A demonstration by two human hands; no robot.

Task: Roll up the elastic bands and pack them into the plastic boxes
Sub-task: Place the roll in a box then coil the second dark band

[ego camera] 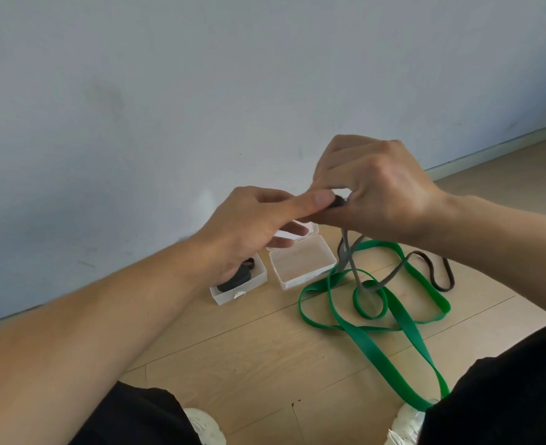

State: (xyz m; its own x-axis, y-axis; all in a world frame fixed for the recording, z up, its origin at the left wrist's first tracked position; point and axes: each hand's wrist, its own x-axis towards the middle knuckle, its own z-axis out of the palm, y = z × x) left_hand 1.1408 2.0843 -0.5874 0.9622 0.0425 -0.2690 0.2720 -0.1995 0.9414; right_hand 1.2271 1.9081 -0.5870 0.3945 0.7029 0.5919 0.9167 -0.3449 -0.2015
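Note:
My right hand (380, 194) and my left hand (258, 226) meet in mid-air above the floor and pinch the small rolled start of a dark grey elastic band (356, 271). The rest of that band hangs down and trails right across the floor. Under it lies a long green elastic band (403, 319) in loose loops, reaching toward my right knee. Two clear plastic boxes stand near the wall. The left box (252, 284) holds a rolled black band (234, 279). The right box (303, 261) has nothing in it, its lid open behind it.
A pale blue-grey wall (201, 91) with a skirting board runs close behind the boxes. The floor (249, 348) is light wood. My knees in black trousers (502, 390) and white shoes (204, 425) sit at the bottom edge.

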